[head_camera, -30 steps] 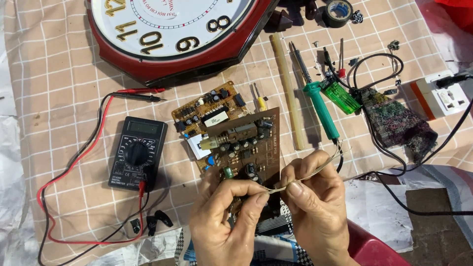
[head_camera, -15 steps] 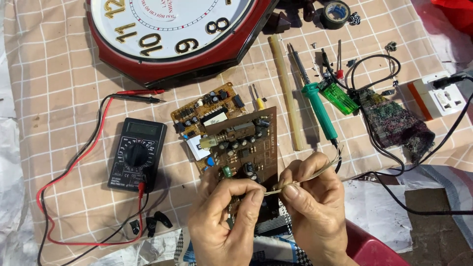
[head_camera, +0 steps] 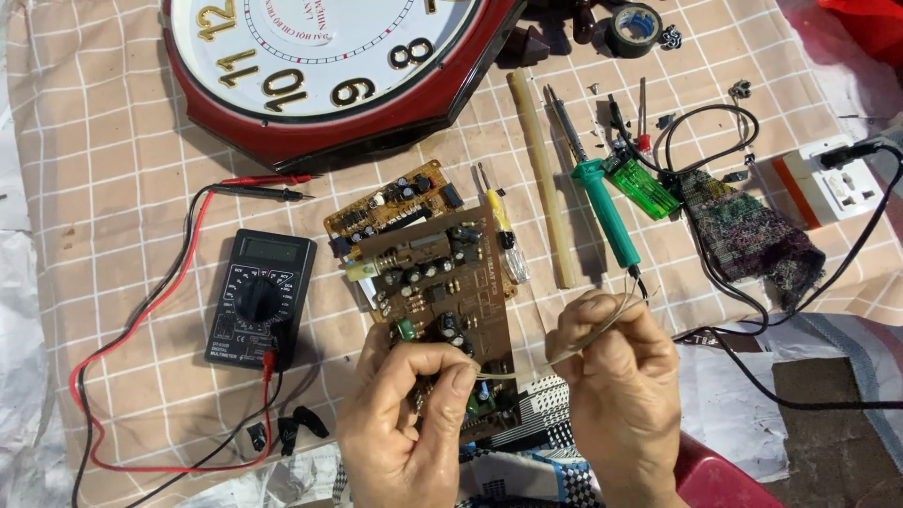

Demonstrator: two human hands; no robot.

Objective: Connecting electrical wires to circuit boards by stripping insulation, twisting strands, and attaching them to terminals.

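Observation:
My left hand [head_camera: 404,414] pinches the near edge of a brown circuit board [head_camera: 437,282] studded with small capacitors. A thin pale wire [head_camera: 602,329] runs from that board edge up into my right hand [head_camera: 616,376], which grips it between thumb and fingers. A second brown circuit board [head_camera: 386,207] lies partly under the first. Just beyond my right hand lies a green-handled soldering iron [head_camera: 602,202].
A black multimeter [head_camera: 259,296] with red and black leads sits left of the boards. A large red-framed wall clock [head_camera: 329,66] lies face up at the top. A wooden stick [head_camera: 541,179], green lighter [head_camera: 644,186], tape roll [head_camera: 632,26], white power strip [head_camera: 832,179] and black cables lie on the right.
My hands have drawn slightly apart, with the right hand pulling the thin wire tauter to the right. The boards and tools have not moved.

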